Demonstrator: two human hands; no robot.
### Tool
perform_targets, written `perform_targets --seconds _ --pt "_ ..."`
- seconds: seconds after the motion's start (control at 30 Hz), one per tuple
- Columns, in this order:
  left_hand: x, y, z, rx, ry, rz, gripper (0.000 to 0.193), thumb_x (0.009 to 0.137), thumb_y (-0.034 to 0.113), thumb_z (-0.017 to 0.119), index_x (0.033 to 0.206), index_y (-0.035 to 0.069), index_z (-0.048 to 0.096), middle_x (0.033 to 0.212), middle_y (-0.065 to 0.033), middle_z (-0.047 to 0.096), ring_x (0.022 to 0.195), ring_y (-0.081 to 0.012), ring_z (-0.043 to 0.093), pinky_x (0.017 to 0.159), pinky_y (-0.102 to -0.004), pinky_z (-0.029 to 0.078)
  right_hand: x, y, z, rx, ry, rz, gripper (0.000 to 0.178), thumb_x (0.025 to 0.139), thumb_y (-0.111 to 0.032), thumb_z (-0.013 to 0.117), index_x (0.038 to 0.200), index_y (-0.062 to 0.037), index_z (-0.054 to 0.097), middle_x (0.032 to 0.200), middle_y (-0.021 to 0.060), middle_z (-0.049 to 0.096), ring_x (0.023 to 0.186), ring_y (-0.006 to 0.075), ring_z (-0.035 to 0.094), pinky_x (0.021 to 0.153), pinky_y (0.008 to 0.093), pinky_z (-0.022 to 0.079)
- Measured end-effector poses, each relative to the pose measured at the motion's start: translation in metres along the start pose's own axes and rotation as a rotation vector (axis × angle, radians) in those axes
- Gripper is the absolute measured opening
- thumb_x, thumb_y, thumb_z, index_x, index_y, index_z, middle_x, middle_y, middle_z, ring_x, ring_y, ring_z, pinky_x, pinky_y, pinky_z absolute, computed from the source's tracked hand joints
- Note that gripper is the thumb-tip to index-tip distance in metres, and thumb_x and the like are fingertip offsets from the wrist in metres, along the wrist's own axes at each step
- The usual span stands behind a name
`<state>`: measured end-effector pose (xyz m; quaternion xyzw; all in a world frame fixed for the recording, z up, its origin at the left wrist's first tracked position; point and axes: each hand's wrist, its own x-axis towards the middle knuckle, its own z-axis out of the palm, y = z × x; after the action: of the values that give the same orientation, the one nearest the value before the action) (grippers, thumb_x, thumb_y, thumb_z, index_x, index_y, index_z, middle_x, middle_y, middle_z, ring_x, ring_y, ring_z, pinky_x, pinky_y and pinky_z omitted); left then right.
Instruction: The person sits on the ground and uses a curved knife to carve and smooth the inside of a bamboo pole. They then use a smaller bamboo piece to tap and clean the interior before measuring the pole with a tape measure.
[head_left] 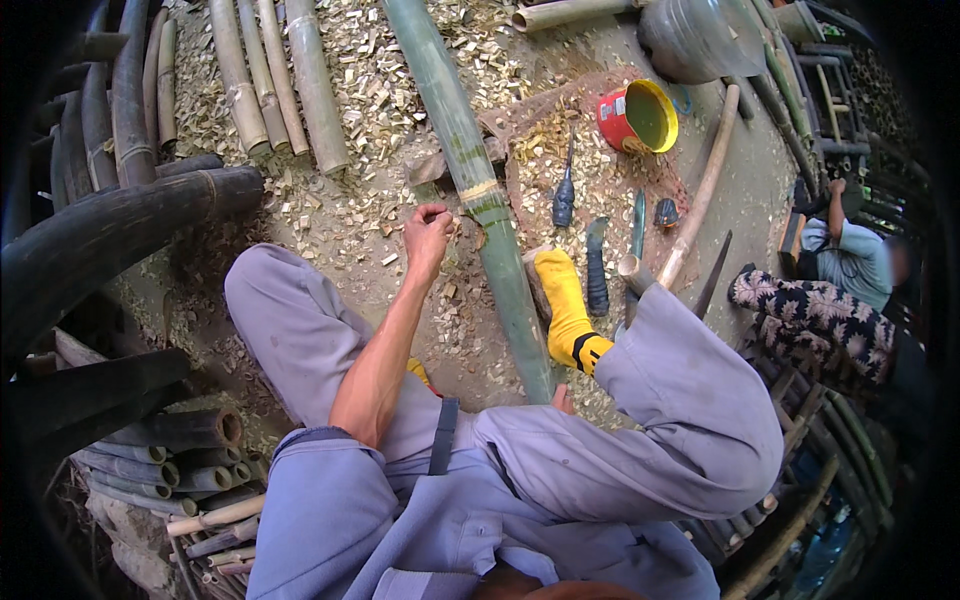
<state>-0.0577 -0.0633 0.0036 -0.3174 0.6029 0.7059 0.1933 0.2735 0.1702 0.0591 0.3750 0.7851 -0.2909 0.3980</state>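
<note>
A long green bamboo pole [514, 300] slants down between my legs, with a pale scraped band around it near the middle. Just left of that band is my left hand [428, 238], its fingers curled together; whatever they hold is too small to make out. My right hand [563, 399] shows only a few fingers against the pole's near right side, the rest hidden by my leg. Right of the pole, my yellow-socked foot [566, 300] rests beside it. Close by lie a knife with a black wrapped handle [597, 285] and a thin pointed tool with a dark handle [563, 203].
Wood chips [370, 90] cover the ground. A red and yellow bucket [637, 117] lies tilted, with a blade [638, 225] and a pale pole [705, 190] nearby. Dark bamboo [130, 225] crowds the left. Another person [850, 260] sits at far right.
</note>
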Motion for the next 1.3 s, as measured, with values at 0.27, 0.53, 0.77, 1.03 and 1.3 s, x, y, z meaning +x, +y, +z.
perform_targets --seconds 0.27,0.53,0.77,1.03,1.3 --pt "-0.013 0.009 0.004 0.047 -0.046 0.038 0.024 0.083 0.012 0.062 0.105 0.001 0.059 0.087 -0.0056 0.062 0.069 -0.0114 0.06 0.06 -0.0233 0.049 -0.005 0.008 0.003 0.028 0.008 0.005 0.023 0.077 -0.012 0.059 0.096 0.0011 0.061 0.069 0.0165 0.06 0.063 0.0244 0.06 0.062 0.0366 0.047" --pt "-0.011 0.01 -0.007 0.284 -0.022 0.334 0.022 0.08 0.012 0.062 0.098 0.0 0.061 0.083 -0.0068 0.064 0.071 -0.0133 0.061 0.065 -0.0256 0.049 -0.007 0.007 0.007 0.025 0.008 -0.008 0.023 0.076 -0.011 0.059 0.095 0.0014 0.061 0.068 0.0168 0.06 0.062 0.0249 0.059 0.061 0.0367 0.047" --pt "-0.038 0.036 0.002 0.405 -0.087 0.366 0.031 0.08 0.02 0.061 0.104 0.0 0.063 0.086 -0.011 0.068 0.075 -0.0173 0.064 0.071 -0.031 0.05 -0.016 0.01 0.014 0.018 0.014 -0.005 0.023 0.076 -0.011 0.059 0.095 0.0016 0.062 0.067 0.017 0.059 0.061 0.0254 0.059 0.06 0.0369 0.047" --pt "-0.059 0.052 0.008 0.312 -0.224 0.301 0.034 0.082 0.021 0.059 0.109 0.001 0.064 0.095 -0.0141 0.068 0.084 -0.0232 0.065 0.079 -0.034 0.05 -0.023 0.009 0.022 0.025 0.046 -0.007 0.023 0.075 -0.011 0.059 0.094 0.0018 0.062 0.065 0.0172 0.059 0.06 0.0259 0.058 0.06 0.037 0.047" --pt "-0.08 0.108 -0.021 0.28 -0.393 0.406 0.03 0.084 0.019 0.062 0.107 0.0 0.062 0.089 -0.0047 0.065 0.078 -0.0117 0.059 0.071 -0.0269 0.048 -0.014 -0.002 0.017 0.006 0.077 -0.028 0.023 0.074 -0.011 0.059 0.093 0.0021 0.062 0.064 0.0175 0.058 0.059 0.0265 0.058 0.059 0.0372 0.046"
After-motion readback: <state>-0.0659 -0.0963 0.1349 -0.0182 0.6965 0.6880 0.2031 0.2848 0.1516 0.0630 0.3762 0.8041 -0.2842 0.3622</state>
